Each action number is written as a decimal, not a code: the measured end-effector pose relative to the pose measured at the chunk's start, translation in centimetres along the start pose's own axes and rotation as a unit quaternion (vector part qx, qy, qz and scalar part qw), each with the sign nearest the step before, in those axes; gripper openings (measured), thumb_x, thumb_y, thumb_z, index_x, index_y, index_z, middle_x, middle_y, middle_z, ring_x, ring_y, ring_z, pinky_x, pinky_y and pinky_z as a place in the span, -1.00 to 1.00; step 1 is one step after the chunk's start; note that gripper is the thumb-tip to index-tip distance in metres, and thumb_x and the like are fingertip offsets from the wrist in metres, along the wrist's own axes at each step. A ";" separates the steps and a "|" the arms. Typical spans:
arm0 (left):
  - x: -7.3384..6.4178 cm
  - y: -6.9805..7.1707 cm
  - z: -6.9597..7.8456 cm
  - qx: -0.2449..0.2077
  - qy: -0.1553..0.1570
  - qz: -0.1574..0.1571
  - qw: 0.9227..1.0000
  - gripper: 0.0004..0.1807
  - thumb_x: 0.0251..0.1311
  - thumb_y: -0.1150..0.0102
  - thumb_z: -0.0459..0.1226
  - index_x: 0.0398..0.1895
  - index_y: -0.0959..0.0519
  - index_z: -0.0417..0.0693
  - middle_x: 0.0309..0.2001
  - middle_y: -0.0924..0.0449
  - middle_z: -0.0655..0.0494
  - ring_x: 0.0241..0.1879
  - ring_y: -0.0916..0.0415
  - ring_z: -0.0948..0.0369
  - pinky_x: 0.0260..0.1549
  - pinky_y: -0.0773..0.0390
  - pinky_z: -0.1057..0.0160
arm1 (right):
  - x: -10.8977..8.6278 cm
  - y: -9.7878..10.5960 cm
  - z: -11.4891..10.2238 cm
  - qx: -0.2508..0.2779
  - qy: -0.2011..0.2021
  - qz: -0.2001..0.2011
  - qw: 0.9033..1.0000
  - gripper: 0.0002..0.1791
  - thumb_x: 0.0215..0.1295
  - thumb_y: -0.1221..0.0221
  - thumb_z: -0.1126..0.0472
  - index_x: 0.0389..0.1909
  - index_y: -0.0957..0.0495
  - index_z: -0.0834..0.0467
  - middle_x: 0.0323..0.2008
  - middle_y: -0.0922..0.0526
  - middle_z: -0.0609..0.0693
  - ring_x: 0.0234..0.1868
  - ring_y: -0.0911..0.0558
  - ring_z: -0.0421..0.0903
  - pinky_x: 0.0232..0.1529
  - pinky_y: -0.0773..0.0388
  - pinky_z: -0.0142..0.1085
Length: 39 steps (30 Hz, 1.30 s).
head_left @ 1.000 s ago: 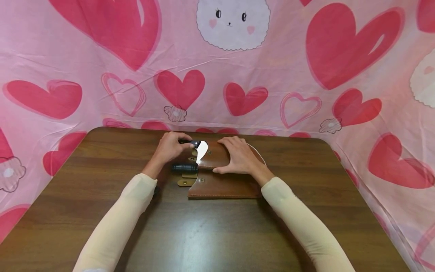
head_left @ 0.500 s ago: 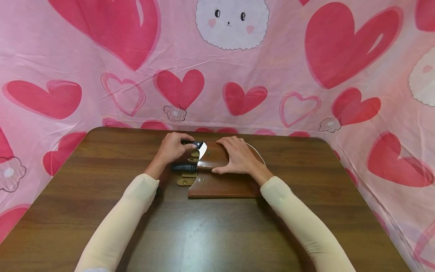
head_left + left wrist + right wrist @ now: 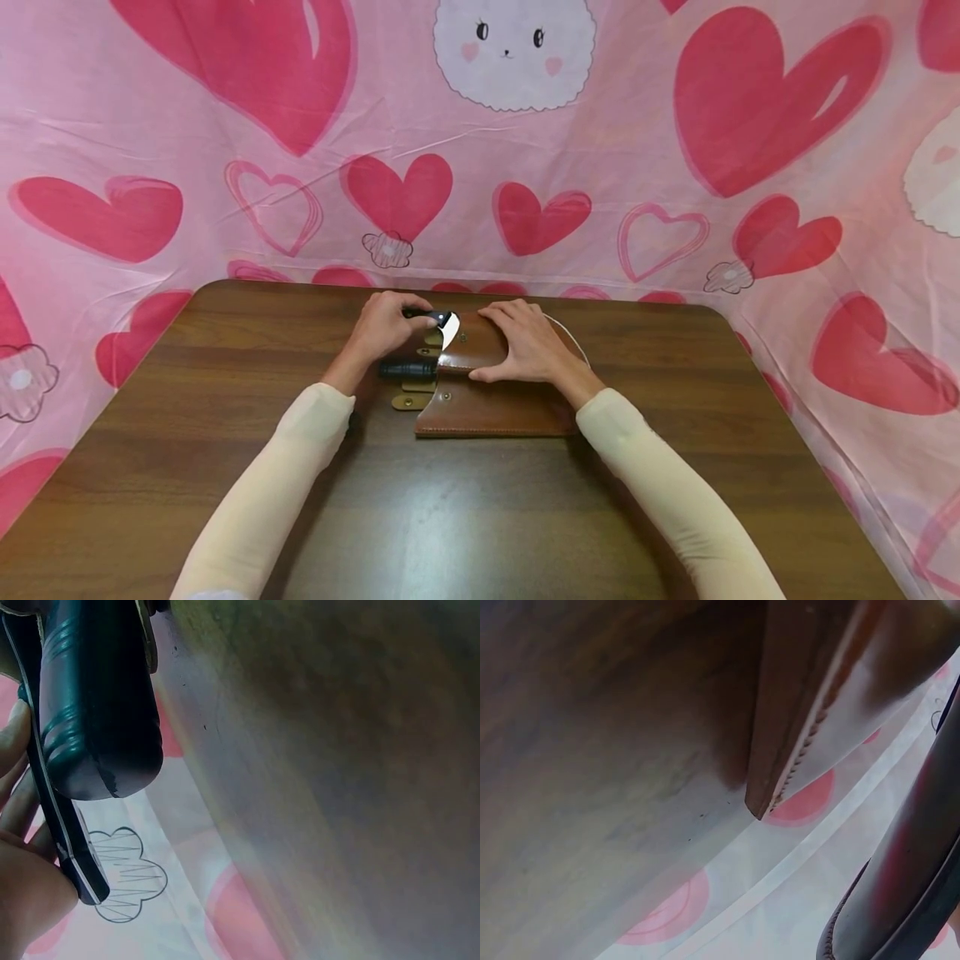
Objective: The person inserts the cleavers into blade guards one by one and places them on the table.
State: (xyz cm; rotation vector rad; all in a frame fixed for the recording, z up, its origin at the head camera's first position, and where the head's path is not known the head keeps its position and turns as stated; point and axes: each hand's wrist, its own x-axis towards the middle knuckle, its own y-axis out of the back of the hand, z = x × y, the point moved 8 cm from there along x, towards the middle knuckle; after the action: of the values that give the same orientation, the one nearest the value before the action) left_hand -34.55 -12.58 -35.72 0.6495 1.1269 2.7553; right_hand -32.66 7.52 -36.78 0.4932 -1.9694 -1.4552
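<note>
My left hand (image 3: 387,323) pinches the black handle of a knife (image 3: 450,328) at the far side of the table. Its bright curved blade shows only in part; the rest is hidden at the mouth of a brown leather sheath (image 3: 480,354). In the left wrist view, the held knife handle (image 3: 64,817) is flat with a pale metal line along its edge. My right hand (image 3: 530,343) rests on the sheath with thumb and fingers spread across it. A second black ribbed handle (image 3: 407,370) sticks out of the sheath's left side, below my left hand.
Tan snap straps (image 3: 408,402) jut from the sheath's left edge. A white cord (image 3: 568,337) curves behind my right hand. The brown wooden table (image 3: 435,517) meets a pink heart-print cloth (image 3: 465,200) at its far edge.
My left hand has shifted slightly right with the knife, and less of the blade shows outside the sheath. My right hand has stayed nearly still on the leather.
</note>
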 end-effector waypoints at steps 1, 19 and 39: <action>0.0 0.0 0.0 -0.001 -0.001 0.000 1.000 -0.78 0.13 -0.51 -0.23 -0.19 -0.78 -0.14 -0.28 -0.75 -0.01 -0.43 -0.42 0.12 -0.36 -0.39 0.14 | 0.0 0.0 0.0 0.001 -0.001 -0.002 1.000 0.15 -0.12 -0.29 -0.57 0.38 -0.43 0.13 0.27 -0.49 0.08 0.26 -0.37 0.06 0.27 -0.28 0.06; 0.8 -0.5 -0.4 -0.004 -0.013 -0.016 1.000 -0.78 0.16 -0.48 -0.26 -0.16 -0.77 -0.17 -0.26 -0.74 -0.01 -0.44 -0.40 0.12 -0.37 -0.39 0.14 | 0.7 -0.3 0.8 -0.005 -0.016 -0.036 0.999 0.18 -0.10 -0.28 -0.58 0.43 -0.37 0.12 0.33 -0.43 0.07 0.33 -0.33 0.06 0.34 -0.24 0.10; 3.4 -0.9 -2.6 0.010 0.002 -0.047 0.999 -0.80 0.15 -0.47 -0.29 -0.21 -0.75 -0.23 -0.19 -0.76 -0.07 -0.13 -0.61 0.01 -0.05 -0.52 -0.03 | 3.4 -2.5 2.3 -0.013 -0.042 -0.104 0.994 0.20 -0.04 -0.25 -0.58 0.50 -0.28 0.11 0.42 -0.35 0.08 0.41 -0.28 0.09 0.40 -0.18 0.12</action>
State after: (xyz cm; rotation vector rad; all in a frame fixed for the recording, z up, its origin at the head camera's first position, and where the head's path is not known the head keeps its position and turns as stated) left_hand -38.80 -12.77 -36.82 0.5795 1.1559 2.6713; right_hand -36.83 6.20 -38.63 0.6514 -2.0088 -1.6518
